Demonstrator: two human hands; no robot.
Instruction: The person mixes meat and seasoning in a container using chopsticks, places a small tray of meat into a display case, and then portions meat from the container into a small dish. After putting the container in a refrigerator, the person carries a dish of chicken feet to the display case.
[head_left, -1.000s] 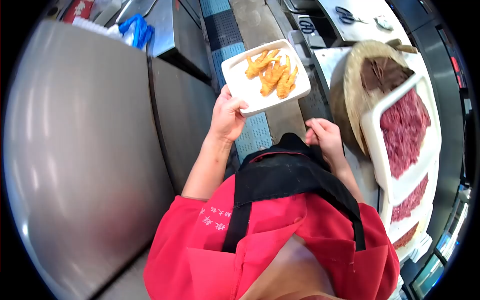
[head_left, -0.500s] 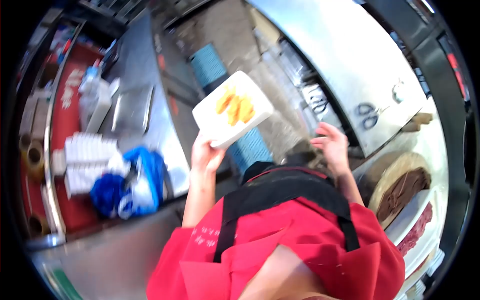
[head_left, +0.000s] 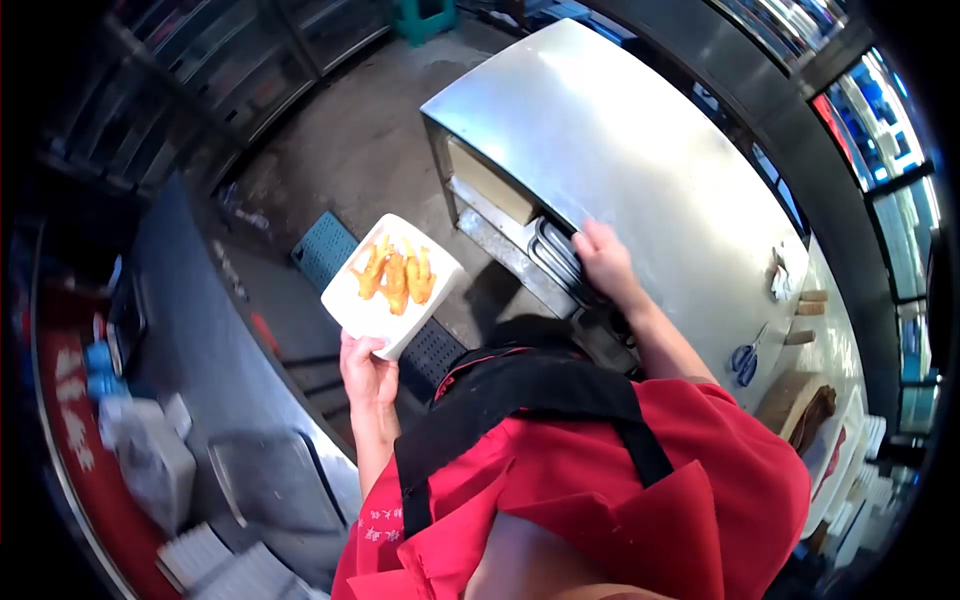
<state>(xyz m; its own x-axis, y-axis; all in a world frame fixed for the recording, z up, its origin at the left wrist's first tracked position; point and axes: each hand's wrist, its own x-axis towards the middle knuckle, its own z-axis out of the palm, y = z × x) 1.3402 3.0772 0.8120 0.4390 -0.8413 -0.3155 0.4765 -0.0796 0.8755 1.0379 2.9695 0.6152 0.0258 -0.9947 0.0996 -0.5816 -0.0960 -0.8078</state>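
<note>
My left hand grips the near corner of a white square dish, with the thumb at its rim. Several orange-brown pieces that look like chicken feet lie in the dish, which is held out over the floor. My right hand is over the near edge of the steel table, its fingers bent and smeared by motion. Below that edge, bent metal tubes show on the shelf beside my right hand.
Blue-handled scissors lie on the right-hand table near a round wooden block. The left steel counter carries a metal tray and white stacks. Perforated mats lie on the floor, with a green stool farther off.
The view has turned right and forward along the aisle. The dish stays in my left hand. My right hand, earlier over the aisle with fingers apart, is now at the table edge.
</note>
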